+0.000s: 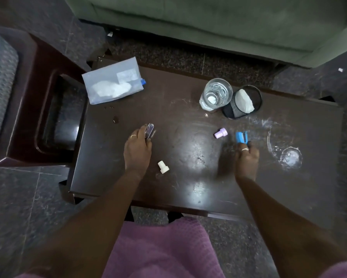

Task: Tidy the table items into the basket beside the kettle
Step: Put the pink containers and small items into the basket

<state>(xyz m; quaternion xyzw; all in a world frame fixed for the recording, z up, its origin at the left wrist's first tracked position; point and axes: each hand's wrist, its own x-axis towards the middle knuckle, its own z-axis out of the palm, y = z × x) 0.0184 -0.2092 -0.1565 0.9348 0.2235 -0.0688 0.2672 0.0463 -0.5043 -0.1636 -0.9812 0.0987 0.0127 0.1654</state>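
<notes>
Two grips at once: my left hand [137, 146] has its fingers curled round a small silver metal clipper [149, 131], and my right hand [246, 155] pinches a small blue plastic stapler-like tool [241, 137] by its near end. The right side is blurred, so I cannot tell whether the blue tool has left the dark wooden tabletop [188, 177].

I judge that the clipper needs care first. It is thin and slick and sits mostly at my fingertips, so I would get my thumb under it before lifting.

A lilac plastic cap-shaped piece [220, 133] lies just left of the blue tool, and a white plastic cap-shaped piece [163, 167] lies near my left wrist. Both are apart from my hands and should wait for a later trip.

The round black mesh basket [231, 110] stands at the far side, right beside a clear drinking glass [215, 95]; I see no kettle. A white crumpled wad [243, 101] fills much of the basket's mouth. I would bring my right hand in from the right, away from the glass, and release low over the open part of the mouth. My left hand should follow once the right is clear.

A frosted plastic zip pouch [112, 83] lies at the far left corner.
</notes>
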